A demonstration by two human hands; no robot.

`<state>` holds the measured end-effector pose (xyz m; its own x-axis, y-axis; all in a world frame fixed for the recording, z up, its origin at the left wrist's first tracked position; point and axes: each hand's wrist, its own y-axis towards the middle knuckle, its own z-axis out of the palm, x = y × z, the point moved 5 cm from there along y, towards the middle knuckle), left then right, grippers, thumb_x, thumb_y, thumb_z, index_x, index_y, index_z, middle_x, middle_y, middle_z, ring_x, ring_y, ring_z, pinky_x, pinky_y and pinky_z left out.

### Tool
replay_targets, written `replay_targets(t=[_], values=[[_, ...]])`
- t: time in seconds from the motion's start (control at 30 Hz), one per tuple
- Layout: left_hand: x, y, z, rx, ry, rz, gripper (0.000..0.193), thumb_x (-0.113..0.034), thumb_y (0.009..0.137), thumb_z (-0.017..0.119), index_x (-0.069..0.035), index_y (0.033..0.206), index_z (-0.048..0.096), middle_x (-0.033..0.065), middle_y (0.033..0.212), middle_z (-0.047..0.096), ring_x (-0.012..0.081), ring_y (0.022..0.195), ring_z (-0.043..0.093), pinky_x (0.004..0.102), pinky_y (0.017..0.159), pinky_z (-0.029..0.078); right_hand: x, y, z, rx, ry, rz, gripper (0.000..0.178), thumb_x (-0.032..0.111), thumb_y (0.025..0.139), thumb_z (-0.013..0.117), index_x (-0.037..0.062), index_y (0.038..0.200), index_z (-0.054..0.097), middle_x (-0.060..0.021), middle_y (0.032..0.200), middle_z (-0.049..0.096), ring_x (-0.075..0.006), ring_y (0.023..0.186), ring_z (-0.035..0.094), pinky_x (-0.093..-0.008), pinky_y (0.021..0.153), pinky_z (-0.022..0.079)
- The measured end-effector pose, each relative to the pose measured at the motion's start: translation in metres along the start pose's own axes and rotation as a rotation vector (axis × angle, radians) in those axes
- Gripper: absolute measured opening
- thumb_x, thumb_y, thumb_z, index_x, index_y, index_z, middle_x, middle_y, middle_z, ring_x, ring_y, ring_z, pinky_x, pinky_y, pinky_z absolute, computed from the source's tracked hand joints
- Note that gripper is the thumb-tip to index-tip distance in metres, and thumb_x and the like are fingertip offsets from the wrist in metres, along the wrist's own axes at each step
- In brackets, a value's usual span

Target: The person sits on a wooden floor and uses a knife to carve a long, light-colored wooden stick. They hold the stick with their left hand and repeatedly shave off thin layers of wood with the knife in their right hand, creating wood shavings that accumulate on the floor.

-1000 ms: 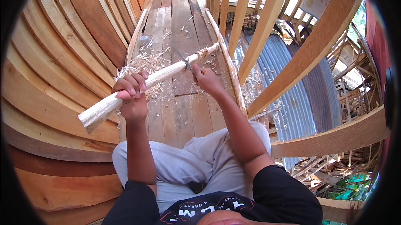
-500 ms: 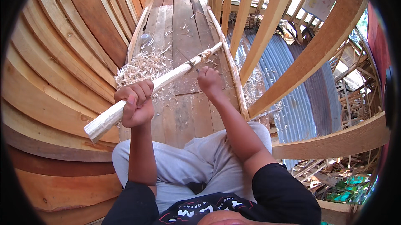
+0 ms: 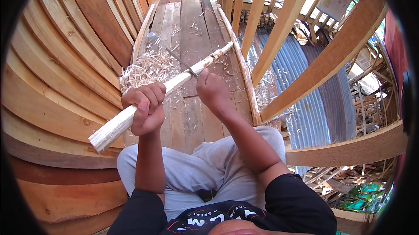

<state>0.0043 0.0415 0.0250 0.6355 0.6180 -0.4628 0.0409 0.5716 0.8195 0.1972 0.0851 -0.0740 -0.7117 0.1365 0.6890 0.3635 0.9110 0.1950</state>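
A peeled, pale wooden pole (image 3: 176,82) slants across in front of me, its thick end low at the left and its far end close to the rail on the right. My left hand (image 3: 144,106) is wrapped round it near the thick end. In my closed right hand (image 3: 213,87) is a knife (image 3: 180,62), its handle hidden by the fingers. The thin dark blade lies across the pole, pointing up and left. Patches of darker bark show toward the pole's far end.
Curly wood shavings (image 3: 146,70) are heaped on the plank floor (image 3: 194,117), with a small clear cup (image 3: 152,38) behind them. Boards line the left side (image 3: 65,91). Upright slats (image 3: 286,21) form a railing on the right, with corrugated metal sheets (image 3: 301,91) below.
My right hand has drawn the knife nearer to me along the pole, toward my left hand. More of the blade shows. The pole and left hand have barely shifted.
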Motion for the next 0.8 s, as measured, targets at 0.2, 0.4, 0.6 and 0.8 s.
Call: replay_targets(t=[0.2, 0.4, 0.6, 0.8], values=[[0.005, 0.003, 0.001, 0.021, -0.013, -0.006, 0.031, -0.017, 0.082, 0.054, -0.013, 0.059, 0.033, -0.0012, 0.049, 0.032, 0.0128, 0.048, 0.027, 0.0329, 0.055, 0.026, -0.052, 0.034, 0.006, -0.051, 0.019, 0.096, 0.057, 0.032, 0.097, 0.030, -0.0063, 0.077, 0.068, -0.0322, 0.079, 0.064, -0.0490, 0.081, 0.064, -0.0551, 0.078, 0.051], [0.006, 0.003, 0.003, 0.032, -0.015, -0.011, 0.032, -0.017, 0.082, 0.053, -0.013, 0.059, 0.032, -0.0014, 0.049, 0.032, 0.0124, 0.048, 0.026, 0.0327, 0.055, 0.026, -0.051, 0.034, 0.017, -0.058, 0.098, 0.137, 0.056, 0.030, 0.097, 0.031, -0.0062, 0.077, 0.068, -0.0326, 0.081, 0.064, -0.0493, 0.083, 0.064, -0.0559, 0.083, 0.049], [0.001, 0.003, -0.004, -0.017, -0.013, -0.011, 0.033, -0.019, 0.083, 0.055, -0.013, 0.058, 0.033, -0.0011, 0.050, 0.033, 0.0127, 0.048, 0.026, 0.0321, 0.055, 0.025, -0.028, 0.019, 0.011, -0.060, 0.012, 0.045, 0.057, 0.029, 0.097, 0.031, -0.0058, 0.071, 0.068, -0.0293, 0.074, 0.065, -0.0481, 0.078, 0.065, -0.0546, 0.076, 0.051], [0.006, 0.000, 0.014, 0.037, -0.003, -0.012, 0.033, -0.018, 0.082, 0.055, -0.013, 0.059, 0.032, -0.0008, 0.051, 0.032, 0.0127, 0.049, 0.026, 0.0318, 0.055, 0.024, -0.076, 0.045, 0.006, -0.236, -0.013, 0.080, 0.060, 0.031, 0.098, 0.031, -0.0053, 0.067, 0.067, -0.0322, 0.071, 0.063, -0.0481, 0.071, 0.064, -0.0542, 0.076, 0.052]])
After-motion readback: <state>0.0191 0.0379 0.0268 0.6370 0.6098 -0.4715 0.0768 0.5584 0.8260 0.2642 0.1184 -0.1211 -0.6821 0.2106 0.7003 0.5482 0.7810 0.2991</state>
